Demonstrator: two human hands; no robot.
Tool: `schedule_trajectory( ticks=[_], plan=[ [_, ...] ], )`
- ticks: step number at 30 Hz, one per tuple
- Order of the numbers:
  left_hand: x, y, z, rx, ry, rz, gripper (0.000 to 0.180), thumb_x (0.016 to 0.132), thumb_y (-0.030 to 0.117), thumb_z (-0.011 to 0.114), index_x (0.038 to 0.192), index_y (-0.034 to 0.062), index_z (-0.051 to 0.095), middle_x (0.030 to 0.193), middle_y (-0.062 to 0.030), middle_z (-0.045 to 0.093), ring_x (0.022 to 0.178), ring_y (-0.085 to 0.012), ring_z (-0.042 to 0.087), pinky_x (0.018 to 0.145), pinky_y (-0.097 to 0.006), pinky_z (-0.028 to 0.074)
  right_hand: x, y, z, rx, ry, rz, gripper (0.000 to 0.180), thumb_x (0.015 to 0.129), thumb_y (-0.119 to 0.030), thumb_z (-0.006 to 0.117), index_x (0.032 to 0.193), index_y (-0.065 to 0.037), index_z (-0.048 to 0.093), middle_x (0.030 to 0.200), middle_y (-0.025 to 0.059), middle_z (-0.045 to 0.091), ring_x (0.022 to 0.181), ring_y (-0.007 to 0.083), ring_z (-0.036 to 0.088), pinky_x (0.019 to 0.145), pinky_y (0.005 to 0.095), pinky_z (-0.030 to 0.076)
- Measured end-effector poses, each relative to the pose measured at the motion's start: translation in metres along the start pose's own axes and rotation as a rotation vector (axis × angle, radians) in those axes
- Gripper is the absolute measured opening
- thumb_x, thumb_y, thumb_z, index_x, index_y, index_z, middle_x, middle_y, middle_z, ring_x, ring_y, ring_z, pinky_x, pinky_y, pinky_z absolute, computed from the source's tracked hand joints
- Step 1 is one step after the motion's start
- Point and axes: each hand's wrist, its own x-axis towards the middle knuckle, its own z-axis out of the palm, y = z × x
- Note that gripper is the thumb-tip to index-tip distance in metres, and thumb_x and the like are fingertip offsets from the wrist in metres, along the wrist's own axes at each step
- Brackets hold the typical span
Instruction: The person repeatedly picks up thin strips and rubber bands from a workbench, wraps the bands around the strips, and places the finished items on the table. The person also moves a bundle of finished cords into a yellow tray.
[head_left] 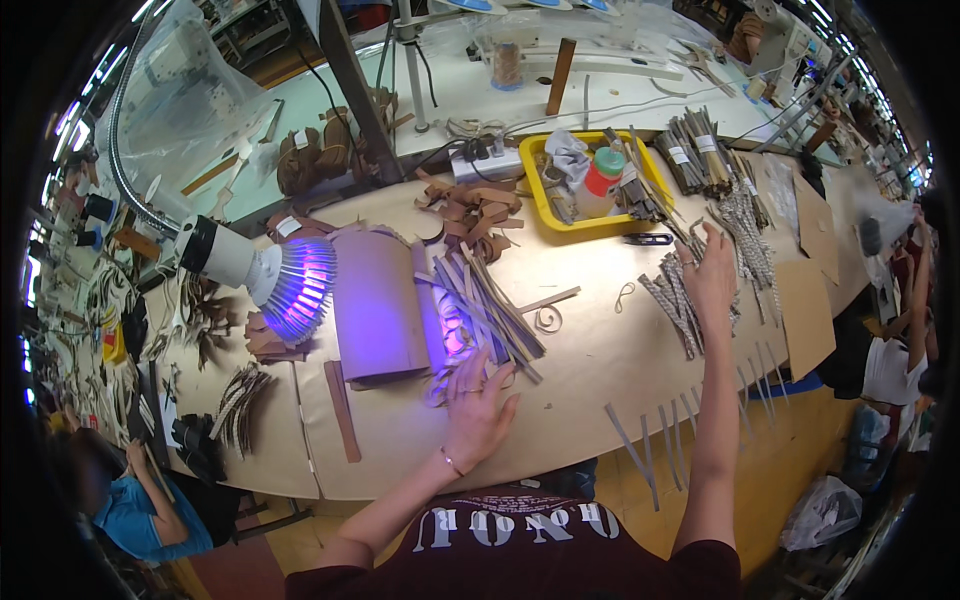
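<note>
I am resting my left hand (475, 408) flat on the table (570, 380), fingers (470, 372) spread open and gripping nothing, their tips touching the near end of the brown strips (490, 305) that are lying fanned out just right of the lamp's violet glow. A few loose grey strips (650, 445) are lying near the table edge, right of that hand. I am stretching my right hand (710, 275) farther out, well right of the lamp (265, 275), palm down and fingers open, pressing on a bundle of patterned strips (680, 305); nothing is clamped in it. The lamp, on a flexible metal neck, is shining onto a curved cardboard sheet (375, 300) just to its right. A single brown strip (342, 410) is lying nearer to me than that sheet. Beyond the brown strips, farther from me than the lamp, curled leather scraps (475, 210) are piling up, and past them a yellow tray (545, 185) is holding a bottle (600, 180) with a red cap and a rag. Right of the tray, tied bundles (700, 150) of dark strips are sitting. Another person (140, 500) in blue is sitting low, left of the lamp.
</note>
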Motion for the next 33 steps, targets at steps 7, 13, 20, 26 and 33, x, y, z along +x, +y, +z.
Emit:
schedule_trajectory(
  ticks=[7,13,20,26,33],
  plan=[
    [-0.017,0.004,0.009,0.01,-0.039,0.051,0.049,0.08,0.017,0.072,0.126,0.0082,0.057,0.145,-0.0237,0.04,0.135,-0.0408,0.036,0.11,-0.053,0.027,0.021,0.015,0.04,0.123,-0.083,0.052,0.035,0.091,-0.017,0.057,0.123,-0.004,0.06,0.093,0.0207,0.067,0.089,0.0383,0.064,0.079,0.0476,0.05],
    [-0.01,0.014,0.01,-0.049,-0.063,0.176,0.048,0.079,0.013,0.072,0.124,0.0065,0.058,0.145,-0.0249,0.039,0.135,-0.0432,0.036,0.108,-0.054,0.028,0.023,0.008,0.047,-0.035,0.017,-0.118,0.027,0.09,-0.008,0.055,0.115,-0.004,0.064,0.08,0.0166,0.065,0.079,0.033,0.067,0.07,0.0443,0.054],
    [-0.001,0.016,-0.006,-0.163,-0.038,0.206,0.033,0.081,0.01,0.071,0.113,0.0057,0.066,0.137,-0.0204,0.05,0.128,-0.0395,0.045,0.106,-0.049,0.034,-0.035,0.019,-0.067,0.454,0.123,0.097,0.015,0.092,-0.009,0.061,0.101,0.0,0.071,0.081,0.0133,0.07,0.068,0.0215,0.064,0.067,0.0351,0.051],
    [0.023,0.029,-0.01,-0.679,-0.3,-0.071,0.023,0.092,0.005,0.061,0.114,0.0009,0.066,0.103,-0.0118,0.071,0.097,-0.0184,0.067,0.087,-0.03,0.051,-0.132,-0.016,-0.131,1.108,-0.15,0.454,0.018,0.094,-0.009,0.063,0.101,0.006,0.07,0.075,0.0072,0.068,0.058,0.0063,0.054,0.052,0.0209,0.044],
    [0.051,0.02,-0.031,-0.708,-0.117,-0.191,0.023,0.093,0.008,0.062,0.115,0.0005,0.066,0.101,-0.0082,0.072,0.09,-0.0134,0.066,0.082,-0.028,0.052,-0.148,-0.118,0.009,1.261,-0.479,0.427,0.018,0.094,-0.01,0.065,0.104,0.005,0.068,0.081,0.0075,0.069,0.069,0.0088,0.063,0.058,0.0222,0.049]
  ],
)
